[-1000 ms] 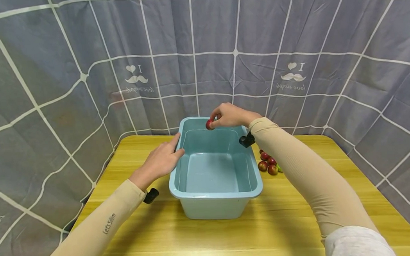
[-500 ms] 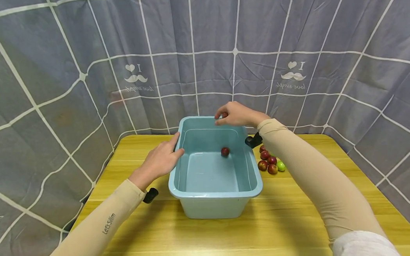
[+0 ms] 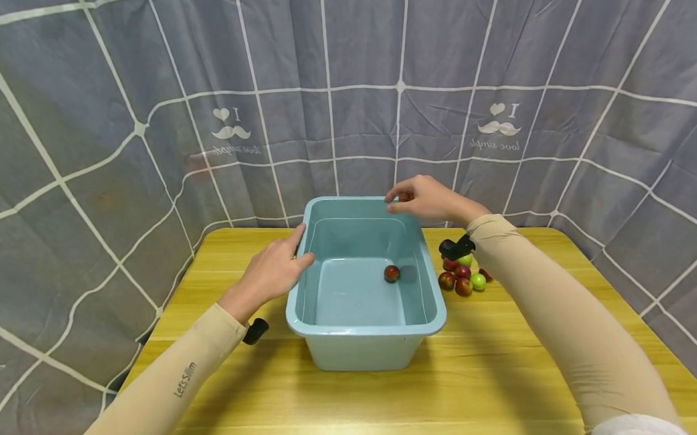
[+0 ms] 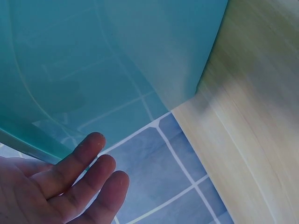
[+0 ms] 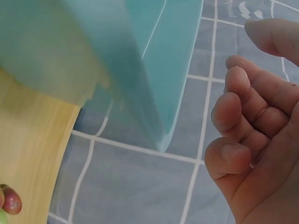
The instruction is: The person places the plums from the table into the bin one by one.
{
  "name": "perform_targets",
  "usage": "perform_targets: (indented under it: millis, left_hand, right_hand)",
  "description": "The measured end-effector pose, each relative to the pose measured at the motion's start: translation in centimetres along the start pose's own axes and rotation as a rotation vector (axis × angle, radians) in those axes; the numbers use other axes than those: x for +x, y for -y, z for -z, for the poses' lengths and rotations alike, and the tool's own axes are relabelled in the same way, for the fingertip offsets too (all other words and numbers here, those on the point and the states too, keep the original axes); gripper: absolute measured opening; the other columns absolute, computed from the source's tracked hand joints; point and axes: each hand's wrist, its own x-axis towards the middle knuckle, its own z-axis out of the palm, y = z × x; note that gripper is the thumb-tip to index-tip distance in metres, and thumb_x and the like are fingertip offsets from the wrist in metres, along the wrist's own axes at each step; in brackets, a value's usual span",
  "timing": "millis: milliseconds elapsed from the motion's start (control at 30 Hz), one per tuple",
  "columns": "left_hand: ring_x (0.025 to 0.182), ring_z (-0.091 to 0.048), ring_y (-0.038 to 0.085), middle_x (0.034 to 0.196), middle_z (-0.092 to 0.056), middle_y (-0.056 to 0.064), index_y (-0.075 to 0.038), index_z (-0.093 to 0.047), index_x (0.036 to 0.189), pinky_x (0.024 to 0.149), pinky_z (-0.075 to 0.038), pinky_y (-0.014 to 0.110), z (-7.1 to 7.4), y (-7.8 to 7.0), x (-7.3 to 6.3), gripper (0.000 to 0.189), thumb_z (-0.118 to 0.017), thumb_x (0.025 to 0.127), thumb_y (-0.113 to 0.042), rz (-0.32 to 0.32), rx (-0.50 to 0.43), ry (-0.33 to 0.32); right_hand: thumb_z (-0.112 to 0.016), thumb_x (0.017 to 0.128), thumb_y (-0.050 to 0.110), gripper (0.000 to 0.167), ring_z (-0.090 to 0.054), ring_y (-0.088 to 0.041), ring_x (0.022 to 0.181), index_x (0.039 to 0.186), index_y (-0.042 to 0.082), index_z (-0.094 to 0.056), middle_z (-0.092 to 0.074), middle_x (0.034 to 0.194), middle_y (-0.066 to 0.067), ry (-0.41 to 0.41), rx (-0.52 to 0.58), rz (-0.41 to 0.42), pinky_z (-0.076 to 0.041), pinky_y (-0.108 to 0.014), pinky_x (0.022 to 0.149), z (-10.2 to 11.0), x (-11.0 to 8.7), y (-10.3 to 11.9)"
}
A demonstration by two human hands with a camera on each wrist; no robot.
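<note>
A light blue plastic basin [image 3: 367, 331] stands on the table, with one red apple [image 3: 391, 273] on its floor toward the right wall. My left hand [image 3: 272, 267] rests at the basin's left rim, fingers fairly straight and thumb over the edge. In the left wrist view its fingertips [image 4: 96, 140] lie against the outside of the wall. Over the back right corner hovers my right hand [image 3: 424, 197], holding nothing; the right wrist view shows its fingers [image 5: 227, 112] loosely bent and the thumb apart from them.
Right of the basin, several small red apples [image 3: 463, 286] and green ones [image 3: 478, 281] lie in a cluster on the wooden table [image 3: 360, 410]. A grey curtain [image 3: 367, 130] with white grid lines hangs behind and at both sides.
My right hand has let go of the red apple, which dropped into the basin and rolled toward me. That hand has since moved right. My left hand has stayed at the rim.
</note>
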Motion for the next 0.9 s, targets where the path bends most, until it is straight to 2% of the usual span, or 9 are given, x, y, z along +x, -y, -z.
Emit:
perform_targets:
  millis: [100, 433, 900]
  left_hand:
    - [0.113, -0.061, 0.032, 0.145, -0.054, 0.017, -0.013, -0.018, 0.163, 0.077, -0.050, 0.045, 0.1, -0.1, -0.1, 0.077, -0.042, 0.097, -0.045, 0.009, 0.001, 0.003]
    - [0.115, -0.061, 0.032, 0.147, -0.053, 0.017, -0.012, -0.018, 0.163, 0.079, -0.050, 0.046, 0.0, 0.0, -0.1, 0.076, -0.043, 0.098, -0.044, 0.007, -0.009, 0.000]
    - [0.112, -0.061, 0.031, 0.145, -0.055, 0.015, -0.015, -0.018, 0.163, 0.075, -0.050, 0.044, -0.1, 0.0, 0.0, 0.076, -0.043, 0.097, -0.044, 0.005, -0.014, -0.001]
  right_hand:
    - [-0.066, 0.097, 0.030, 0.031, -0.052, -0.022, 0.075, 0.123, 0.013, -0.072, -0.066, 0.090, -0.015, -0.016, 0.025, -0.010, -0.042, -0.036, 0.071, 0.2, -0.9, -0.4]
    - [-0.065, 0.098, 0.030, 0.031, -0.052, -0.022, 0.073, 0.122, 0.012, -0.072, -0.065, 0.088, -0.010, -0.065, 0.103, -0.001, -0.043, -0.036, 0.068, 0.6, -3.6, -1.6]
    - [-0.064, 0.099, 0.033, 0.033, -0.054, -0.023, 0.078, 0.123, 0.013, -0.071, -0.065, 0.089, -0.007, -0.119, 0.089, -0.002, -0.045, -0.036, 0.071, 0.3, -7.3, -2.7]
